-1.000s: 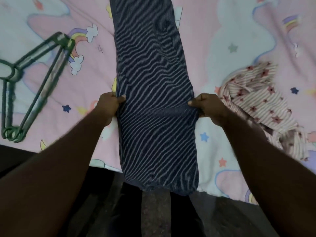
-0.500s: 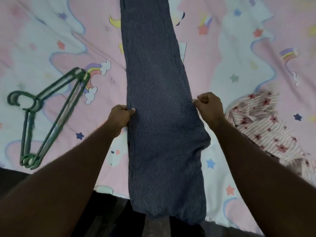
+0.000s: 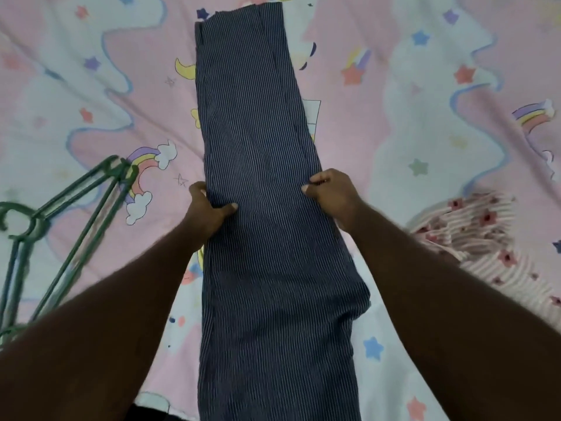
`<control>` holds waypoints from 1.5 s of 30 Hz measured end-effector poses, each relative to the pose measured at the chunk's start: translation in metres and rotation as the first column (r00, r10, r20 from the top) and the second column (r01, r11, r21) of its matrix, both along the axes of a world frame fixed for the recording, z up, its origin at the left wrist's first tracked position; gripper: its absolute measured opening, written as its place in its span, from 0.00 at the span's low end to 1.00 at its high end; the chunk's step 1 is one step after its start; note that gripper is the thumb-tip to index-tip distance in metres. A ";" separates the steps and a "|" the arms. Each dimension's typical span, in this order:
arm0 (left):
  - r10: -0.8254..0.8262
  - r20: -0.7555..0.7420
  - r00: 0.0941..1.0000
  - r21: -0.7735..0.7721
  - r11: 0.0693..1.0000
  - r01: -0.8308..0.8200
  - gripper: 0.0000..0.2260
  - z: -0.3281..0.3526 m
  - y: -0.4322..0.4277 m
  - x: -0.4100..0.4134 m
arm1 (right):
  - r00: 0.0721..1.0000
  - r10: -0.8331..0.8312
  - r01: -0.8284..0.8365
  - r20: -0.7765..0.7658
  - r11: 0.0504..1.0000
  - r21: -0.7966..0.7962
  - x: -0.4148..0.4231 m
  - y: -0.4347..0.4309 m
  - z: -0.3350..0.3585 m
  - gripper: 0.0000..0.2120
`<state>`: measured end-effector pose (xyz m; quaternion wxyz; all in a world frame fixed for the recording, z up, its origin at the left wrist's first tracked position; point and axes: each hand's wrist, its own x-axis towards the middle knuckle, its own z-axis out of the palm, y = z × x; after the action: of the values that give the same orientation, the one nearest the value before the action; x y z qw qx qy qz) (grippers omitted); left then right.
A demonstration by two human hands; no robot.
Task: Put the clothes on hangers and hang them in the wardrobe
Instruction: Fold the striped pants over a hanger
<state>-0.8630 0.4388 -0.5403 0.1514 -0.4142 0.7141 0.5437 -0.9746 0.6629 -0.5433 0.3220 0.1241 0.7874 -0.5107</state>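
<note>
Dark blue pinstriped trousers (image 3: 261, 141) lie folded lengthwise down the middle of the bed, running from the top of the view to the bottom edge. My left hand (image 3: 209, 208) pinches the trousers' left edge at mid-length, thumb on top of the cloth. Opposite it, my right hand (image 3: 331, 192) grips the right edge with curled fingers. Green plastic hangers (image 3: 60, 226) rest on the sheet at the left, apart from the trousers. A pink striped garment with red stars (image 3: 482, 238) is crumpled at the right.
The bed is covered by a pink and white sheet (image 3: 394, 86) printed with rainbows, stars and clouds. Its near edge shows at the bottom, with dark floor below. No wardrobe is in view.
Both hands have slid further up the trousers along their edges while keeping hold. The view has tilted forward, so the far end of the trousers now shows.
</note>
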 end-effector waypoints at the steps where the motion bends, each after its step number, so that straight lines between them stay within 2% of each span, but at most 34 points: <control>1: 0.002 -0.008 1.000 0.010 1.000 -0.002 0.31 -0.002 -0.002 0.000 | 1.000 -0.002 0.002 -0.005 1.000 0.004 0.000 -0.001 0.001 0.12; 5: 0.049 -0.031 0.998 0.096 0.994 -0.045 0.31 -0.001 -0.013 -0.002 | 0.996 -0.035 0.039 -0.081 0.998 0.054 -0.014 -0.018 0.008 0.16; 9: 0.149 -0.041 0.988 0.166 0.976 -0.140 0.20 -0.001 -0.034 -0.026 | 0.991 -0.120 0.116 -0.059 0.991 -0.074 -0.043 -0.044 0.020 0.19; 12: 0.131 -0.075 0.988 0.193 0.974 -0.115 0.14 0.004 -0.051 -0.059 | 0.997 -0.069 0.066 -0.028 0.992 -0.111 -0.068 -0.063 0.026 0.19; 15: 0.137 -0.132 0.982 0.220 0.970 -0.105 0.15 0.011 -0.065 -0.097 | 0.999 -0.028 0.025 -0.016 0.990 -0.141 -0.090 -0.079 0.030 0.09; 18: 0.138 -0.176 0.975 0.226 0.969 -0.096 0.20 0.016 -0.082 -0.137 | 0.999 -0.001 -0.003 -0.034 0.993 -0.118 -0.107 -0.093 0.032 0.12; 21: 0.162 -0.232 0.959 0.241 0.965 -0.105 0.17 0.016 -0.094 -0.172 | 0.998 0.020 -0.024 -0.053 0.997 -0.079 -0.123 -0.106 0.031 0.14; 23: 0.169 -0.277 0.946 0.209 0.971 -0.113 0.11 0.018 -0.099 -0.192 | 0.999 0.022 -0.025 -0.036 0.996 -0.086 -0.131 -0.114 0.030 0.20; 26: 0.098 -0.321 0.942 -0.028 0.993 -0.113 0.09 0.020 -0.111 -0.217 | 1.000 0.022 -0.024 -0.019 0.994 -0.102 -0.143 -0.125 0.028 0.23; 28: 0.037 -0.330 0.943 -0.127 0.988 -0.083 0.07 0.018 -0.118 -0.232 | 0.997 0.061 -0.065 -0.050 0.995 -0.079 -0.157 -0.130 0.017 0.29; 31: 0.050 -0.356 0.933 -0.041 0.997 -0.068 0.03 0.024 -0.120 -0.252 | 0.992 0.063 -0.073 -0.106 0.993 -0.088 -0.173 -0.140 0.011 0.26; 32: 0.073 -0.371 0.926 0.007 0.997 -0.076 0.06 0.025 -0.119 -0.259 | 0.990 0.055 -0.068 -0.127 0.992 -0.104 -0.175 -0.145 0.016 0.24; 34: 0.096 -0.407 0.908 0.060 0.995 -0.078 0.18 0.027 -0.121 -0.268 | 0.980 0.096 -0.114 -0.172 0.989 -0.098 -0.175 -0.155 0.030 0.27; 37: 0.057 -0.427 0.902 0.031 0.998 -0.049 0.20 0.030 -0.127 -0.280 | 0.953 0.201 -0.209 -0.226 0.978 -0.012 -0.183 -0.161 0.040 0.29; 42: 0.065 -0.492 0.868 0.069 0.997 -0.036 0.26 0.053 -0.136 -0.302 | 0.884 0.134 -0.132 -0.447 0.991 0.035 -0.194 -0.159 0.068 0.31; 45: -0.030 -0.458 0.889 0.066 0.996 0.067 0.27 0.055 -0.140 -0.315 | 0.817 0.190 -0.158 -0.544 0.982 0.106 -0.195 -0.153 0.065 0.31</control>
<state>-1.1777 0.2988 -0.4850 0.0095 -0.2507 0.7176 0.6497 -1.1700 0.5101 -0.4785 0.1231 -0.0919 0.8687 -0.4709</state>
